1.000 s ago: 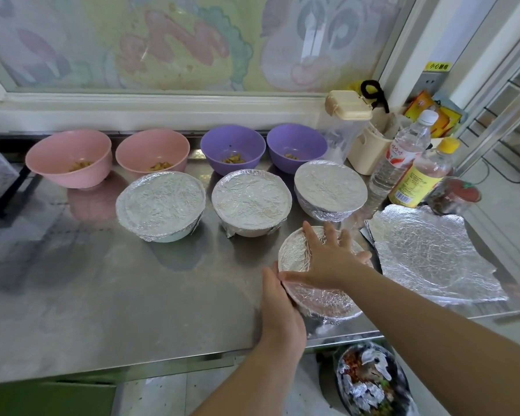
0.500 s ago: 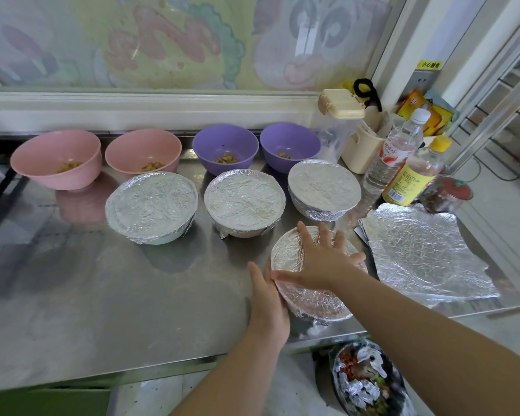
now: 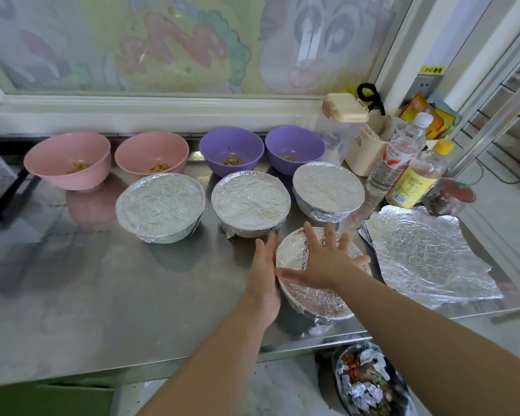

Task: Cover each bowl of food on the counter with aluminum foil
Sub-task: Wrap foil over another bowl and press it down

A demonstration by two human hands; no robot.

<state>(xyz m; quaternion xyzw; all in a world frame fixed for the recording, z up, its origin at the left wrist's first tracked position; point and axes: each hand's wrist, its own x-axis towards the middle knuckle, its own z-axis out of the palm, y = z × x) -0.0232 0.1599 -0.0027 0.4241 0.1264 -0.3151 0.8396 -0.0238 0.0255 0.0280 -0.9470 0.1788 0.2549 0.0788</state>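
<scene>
A foil-covered bowl [image 3: 312, 301] sits near the counter's front edge. My right hand [image 3: 324, 259] lies flat on its foil top with fingers spread. My left hand [image 3: 263, 274] presses its straight fingers against the bowl's left side. Behind it stand three foil-covered bowls: left [image 3: 160, 205], middle [image 3: 250, 202], right [image 3: 327, 187]. At the back are two pink bowls [image 3: 68, 159] [image 3: 152, 154] and two purple bowls [image 3: 231, 147] [image 3: 294, 147], uncovered, with a little food inside. A loose stack of foil sheets [image 3: 427, 256] lies to the right.
The steel counter [image 3: 102, 295] has bare room at the left and front. Two bottles [image 3: 397, 157] [image 3: 418, 175], a jar [image 3: 449, 199] and a beige container [image 3: 364, 151] crowd the back right. A bin with rubbish [image 3: 370, 382] sits below the counter's edge.
My left hand has slid forward along the bowl's left side. My right hand stays flat on the foil. The view has shifted slightly.
</scene>
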